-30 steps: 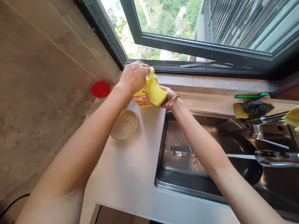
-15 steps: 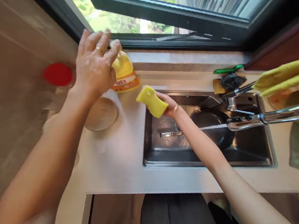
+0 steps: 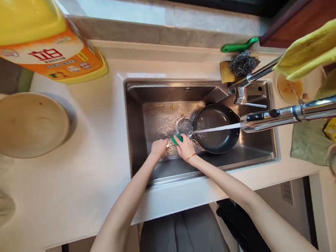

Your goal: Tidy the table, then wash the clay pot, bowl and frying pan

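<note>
My left hand (image 3: 159, 148) is closed around the end of the metal handle (image 3: 169, 143) of a dark frying pan (image 3: 220, 116). The pan lies in the stainless steel sink (image 3: 160, 177). In my right hand (image 3: 186, 149) is a sponge (image 3: 177, 139), its green side showing, pressed against the handle between my hands and the pan. Water streams from the pull-out faucet (image 3: 268, 120) across the pan toward its left rim. My fingers partly hide the sponge and handle.
A large yellow dish soap bottle (image 3: 54, 57) and a round pale plate or lid (image 3: 26, 124) stand left of the sink. Behind the sink's right corner lie a steel wool scrubber (image 3: 243, 63), a yellow sponge (image 3: 227, 72) and a green-handled tool (image 3: 239, 46). A yellow cloth (image 3: 313, 48) hangs over the faucet.
My left hand has left the top of the soap bottle and gripped the pan handle. My right hand has brought the sponge from the counter side down into the sink, onto the handle.
</note>
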A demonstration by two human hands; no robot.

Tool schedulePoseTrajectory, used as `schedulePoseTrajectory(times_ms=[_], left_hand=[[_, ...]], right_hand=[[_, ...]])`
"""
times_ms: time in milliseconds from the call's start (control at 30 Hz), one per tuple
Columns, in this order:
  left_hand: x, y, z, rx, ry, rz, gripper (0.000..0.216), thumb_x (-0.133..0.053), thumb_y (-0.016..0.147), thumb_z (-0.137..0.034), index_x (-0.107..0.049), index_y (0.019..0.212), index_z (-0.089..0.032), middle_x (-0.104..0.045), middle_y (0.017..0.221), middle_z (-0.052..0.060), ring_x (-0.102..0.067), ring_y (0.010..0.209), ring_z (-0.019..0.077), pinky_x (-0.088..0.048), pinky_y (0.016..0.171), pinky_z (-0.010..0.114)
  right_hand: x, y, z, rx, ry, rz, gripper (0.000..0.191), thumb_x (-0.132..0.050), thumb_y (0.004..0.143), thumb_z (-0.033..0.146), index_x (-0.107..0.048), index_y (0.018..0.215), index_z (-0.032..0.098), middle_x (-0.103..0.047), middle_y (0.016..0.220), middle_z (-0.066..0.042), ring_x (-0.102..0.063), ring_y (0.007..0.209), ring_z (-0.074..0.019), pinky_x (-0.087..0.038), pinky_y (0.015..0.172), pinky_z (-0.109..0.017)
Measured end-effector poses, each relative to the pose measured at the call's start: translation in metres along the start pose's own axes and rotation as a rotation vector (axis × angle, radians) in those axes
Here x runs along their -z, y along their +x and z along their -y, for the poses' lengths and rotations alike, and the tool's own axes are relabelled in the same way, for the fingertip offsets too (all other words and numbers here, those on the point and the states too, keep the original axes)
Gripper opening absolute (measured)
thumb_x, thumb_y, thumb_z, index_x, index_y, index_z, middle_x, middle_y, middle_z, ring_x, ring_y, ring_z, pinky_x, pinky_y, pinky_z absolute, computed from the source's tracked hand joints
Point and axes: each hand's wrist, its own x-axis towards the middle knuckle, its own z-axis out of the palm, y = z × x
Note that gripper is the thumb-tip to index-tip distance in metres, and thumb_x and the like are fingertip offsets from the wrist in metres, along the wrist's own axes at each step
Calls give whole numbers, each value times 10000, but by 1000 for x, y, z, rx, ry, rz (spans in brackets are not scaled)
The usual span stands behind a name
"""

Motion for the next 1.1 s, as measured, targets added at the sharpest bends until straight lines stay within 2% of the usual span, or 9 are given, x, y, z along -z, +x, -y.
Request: schedulePoseTrajectory(times_ms=[67, 167, 233, 333, 467, 667, 800, 967, 1100], left_hand=[[-5, -6, 14, 21, 16, 11, 256, -493, 874, -242, -644, 1063, -158, -696, 1041, 188, -663, 999, 297, -494, 818, 351], [-10, -18, 31, 57, 38, 6, 260, -487, 857, -189, -640, 1062, -144, -696, 1029, 196, -664, 998, 313, -502, 796, 364], [-14, -24, 36, 82, 42, -3, 263, -484, 851, -172, -640, 1059, -137, -695, 1026, 200, -664, 1001, 321, -507, 783, 371], [-19, -26, 34, 119, 33, -15, 270, -463, 850, -142, -644, 1050, -127, -693, 1023, 204, -669, 993, 313, -514, 774, 370], [-22, -26, 28, 157, 3, -37, 288, -426, 859, -103, -644, 1046, -112, -691, 1024, 207, -671, 991, 296, -517, 782, 357], [-26, -28, 23, 177, -24, -49, 276, -442, 863, -112, -640, 1055, -110, -695, 1011, 194, -673, 989, 287, -523, 783, 352], [-26, -27, 23, 173, -21, -57, 282, -432, 864, -98, -637, 1057, -105, -695, 1011, 194, -675, 987, 280, -523, 783, 347], [-21, -20, 26, 145, -13, -71, 279, -426, 863, -90, -638, 1043, -111, -697, 1005, 190, -671, 992, 286, -521, 784, 348], [-15, -10, 24, 147, -11, -92, 279, -410, 867, -79, -639, 1027, -87, -693, 1003, 204, -669, 992, 295, -518, 785, 354]], right_hand=[[0, -4, 1, 39, -65, 49, 527, -455, 903, 227, -421, 1427, 274, -424, 1378, -152, -460, 1138, -280, -411, 907, -396], [-4, -12, -1, -65, -122, 61, 534, -441, 913, 231, -393, 1445, 251, -413, 1382, -189, -465, 1117, -291, -404, 878, -407], [-7, -16, -1, 21, -105, 70, 549, -452, 921, 282, -365, 1461, 232, -420, 1369, -203, -451, 1141, -294, -392, 892, -402], [-7, -12, -2, 146, -120, 77, 529, -447, 923, 277, -389, 1448, 230, -406, 1393, -192, -443, 1139, -283, -372, 904, -396], [-6, -1, -6, -12, -182, 35, 500, -431, 914, 208, -445, 1413, 184, -426, 1371, -211, -447, 1110, -287, -364, 888, -395], [-8, 4, -15, 118, -233, 70, 480, -419, 915, 176, -476, 1391, 207, -462, 1337, -185, -438, 1111, -264, -356, 892, -371], [-10, -2, -24, 15, -267, 12, 482, -397, 925, 178, -458, 1404, 164, -444, 1355, -206, -441, 1104, -275, -367, 880, -375], [-5, -13, -42, 155, -227, 98, 480, -444, 887, 150, -523, 1357, 210, -498, 1288, -176, -464, 1075, -279, -393, 871, -380], [-6, -11, -44, 22, -52, -18, 446, -465, 874, 165, -575, 1306, 164, -501, 1238, -176, -477, 1092, -276, -415, 916, -388]])
